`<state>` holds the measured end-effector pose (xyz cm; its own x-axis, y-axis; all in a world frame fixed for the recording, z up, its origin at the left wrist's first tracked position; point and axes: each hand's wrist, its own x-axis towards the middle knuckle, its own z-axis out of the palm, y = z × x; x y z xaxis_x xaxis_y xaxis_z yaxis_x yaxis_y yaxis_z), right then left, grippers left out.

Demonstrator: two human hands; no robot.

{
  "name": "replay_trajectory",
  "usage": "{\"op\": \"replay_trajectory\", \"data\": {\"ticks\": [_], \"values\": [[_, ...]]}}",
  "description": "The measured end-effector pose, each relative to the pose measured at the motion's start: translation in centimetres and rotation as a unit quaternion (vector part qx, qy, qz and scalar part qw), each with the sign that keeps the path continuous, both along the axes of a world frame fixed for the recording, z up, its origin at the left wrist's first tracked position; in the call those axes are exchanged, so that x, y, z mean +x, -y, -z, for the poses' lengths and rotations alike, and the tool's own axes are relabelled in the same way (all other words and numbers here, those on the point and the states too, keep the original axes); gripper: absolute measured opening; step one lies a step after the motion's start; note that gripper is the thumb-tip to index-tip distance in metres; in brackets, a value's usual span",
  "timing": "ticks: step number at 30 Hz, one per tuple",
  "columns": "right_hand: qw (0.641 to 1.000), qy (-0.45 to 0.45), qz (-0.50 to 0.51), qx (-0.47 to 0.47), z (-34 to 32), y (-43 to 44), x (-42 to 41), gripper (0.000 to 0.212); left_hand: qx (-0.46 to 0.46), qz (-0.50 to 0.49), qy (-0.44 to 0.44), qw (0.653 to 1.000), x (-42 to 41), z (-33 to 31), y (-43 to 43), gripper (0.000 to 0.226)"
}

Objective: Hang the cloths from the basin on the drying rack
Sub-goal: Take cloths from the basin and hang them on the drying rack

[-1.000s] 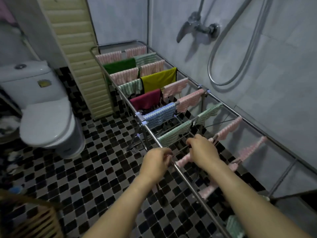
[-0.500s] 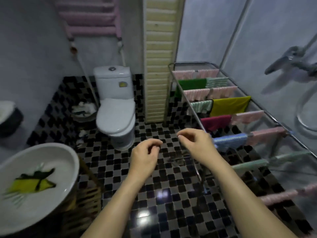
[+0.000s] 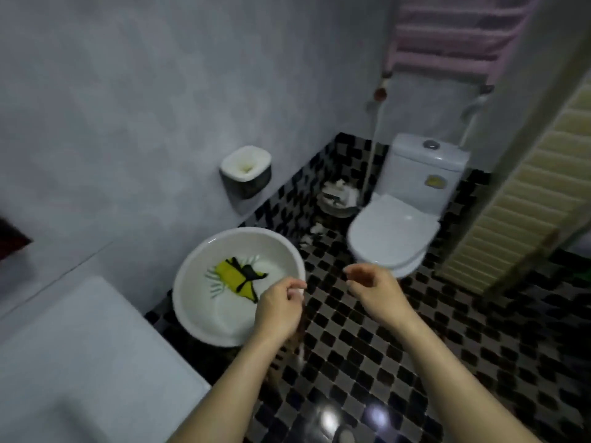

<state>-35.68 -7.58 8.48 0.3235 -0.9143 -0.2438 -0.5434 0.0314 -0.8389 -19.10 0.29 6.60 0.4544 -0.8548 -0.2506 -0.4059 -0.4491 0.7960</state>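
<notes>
Within the last second the view has swung from the drying rack, now out of frame, to the white basin [image 3: 192, 270]. Both hands have left the rail, so one hanging cycle appears complete and the next pickup is due. The left hand [image 3: 278, 310] hovers over the basin's 3 o'clock rim and the right hand [image 3: 374, 290] over the checkered floor, each loosely curled and empty. A crumpled yellow cloth [image 3: 235, 276] with black trim lies on the basin bottom, at 10 o'clock from the left hand.
</notes>
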Motion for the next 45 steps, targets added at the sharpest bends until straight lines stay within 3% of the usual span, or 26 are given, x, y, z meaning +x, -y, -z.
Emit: {"op": "replay_trajectory", "data": {"ticks": [8, 12, 15, 20, 25, 27, 30, 33, 36, 39, 41, 45], "values": [[0.981, -0.029, -0.169, 0.087, 6.7, 6.0, 9.8, 0.039, 0.105, -0.131, 0.035, 0.985, 6.8, 5.5, 0.1, 0.03], [0.964, -0.058, -0.23, 0.118, 10.2, 7.6, 14.1, 0.046, 0.157, -0.133, 0.041, 0.978, 9.0, 8.6, 0.8, 0.036], [0.954, -0.097, -0.267, 0.093, 12.1, 8.5, 16.8, 0.048, 0.171, -0.13, 0.041, 0.976, 10.6, 10.6, 2.1, 0.04], [0.931, -0.166, -0.324, 0.03, 16.4, 10.5, 21.9, 0.021, 0.169, -0.104, 0.101, 0.975, 14.9, 14.2, 6.2, 0.039], [0.86, -0.254, -0.443, -0.004, 20.8, 11.4, 25.3, 0.053, 0.119, -0.038, 0.202, 0.971, 19.8, 16.5, 11.9, 0.036], [0.872, -0.24, -0.427, -0.005, 23.0, 11.7, 25.8, 0.042, 0.133, 0.026, 0.227, 0.964, 20.8, 18.0, 13.9, 0.038], [0.93, -0.196, -0.31, 0.04, 23.2, 11.9, 25.2, 0.017, 0.178, 0.073, 0.249, 0.949, 21.5, 19.4, 15.7, 0.034], [0.952, -0.158, -0.246, 0.095, 22.7, 12.4, 24.8, 0.01, 0.238, 0.085, 0.273, 0.928, 22.1, 20.2, 16.7, 0.03], [0.962, -0.147, -0.21, 0.095, 21.4, 12.7, 24.3, 0.019, 0.204, 0.019, 0.205, 0.957, 23.3, 20.7, 16.4, 0.023], [0.972, -0.109, -0.175, 0.109, 20.0, 13.0, 23.9, 0.025, 0.114, -0.12, 0.055, 0.985, 24.8, 20.1, 15.6, 0.009], [0.974, 0.0, -0.105, 0.2, 18.7, 13.2, 23.6, 0.034, 0.035, -0.22, -0.04, 0.974, 25.2, 18.5, 14.3, 0.019], [0.926, 0.155, 0.02, 0.343, 15.2, 13.7, 23.3, 0.031, -0.154, -0.325, -0.173, 0.917, 24.8, 14.0, 11.5, 0.036]]}}
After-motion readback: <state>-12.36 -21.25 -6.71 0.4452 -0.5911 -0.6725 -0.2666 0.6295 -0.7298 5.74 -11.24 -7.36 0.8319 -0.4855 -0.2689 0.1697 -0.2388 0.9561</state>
